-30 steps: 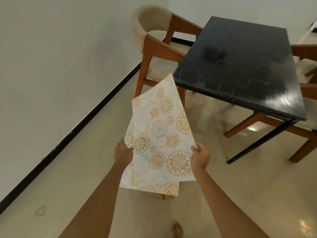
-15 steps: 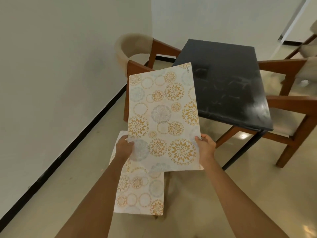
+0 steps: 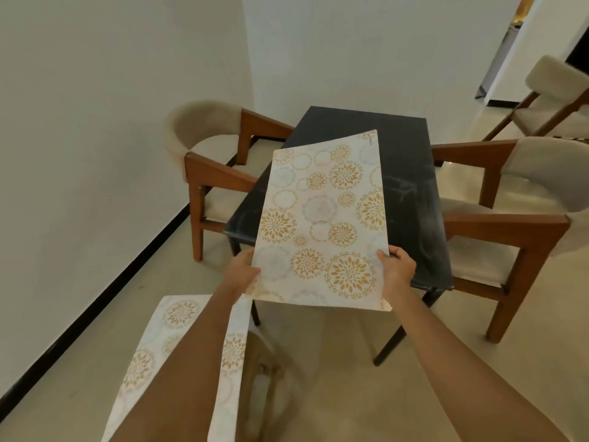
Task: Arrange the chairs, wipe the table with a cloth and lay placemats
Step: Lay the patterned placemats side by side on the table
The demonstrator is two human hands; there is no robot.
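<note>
A white placemat (image 3: 322, 215) with gold and grey flower circles is held flat over the near half of the black table (image 3: 411, 193). My left hand (image 3: 242, 269) grips its near left edge and my right hand (image 3: 396, 269) grips its near right edge. A second placemat (image 3: 153, 352) of the same pattern lies lower left, under my left forearm, on what looks like a wooden stool (image 3: 258, 371). One wooden chair (image 3: 210, 173) with a beige seat stands at the table's left side and another chair (image 3: 510, 224) at its right side.
A third chair (image 3: 554, 100) stands at the back right near a doorway. A white wall with a black skirting (image 3: 111, 282) runs along the left. The floor around the table is pale and glossy. Wipe streaks show on the tabletop.
Both hands have carried the top placemat forward and up, from beside the table to over its near half. The second placemat has stayed behind, low on the left.
</note>
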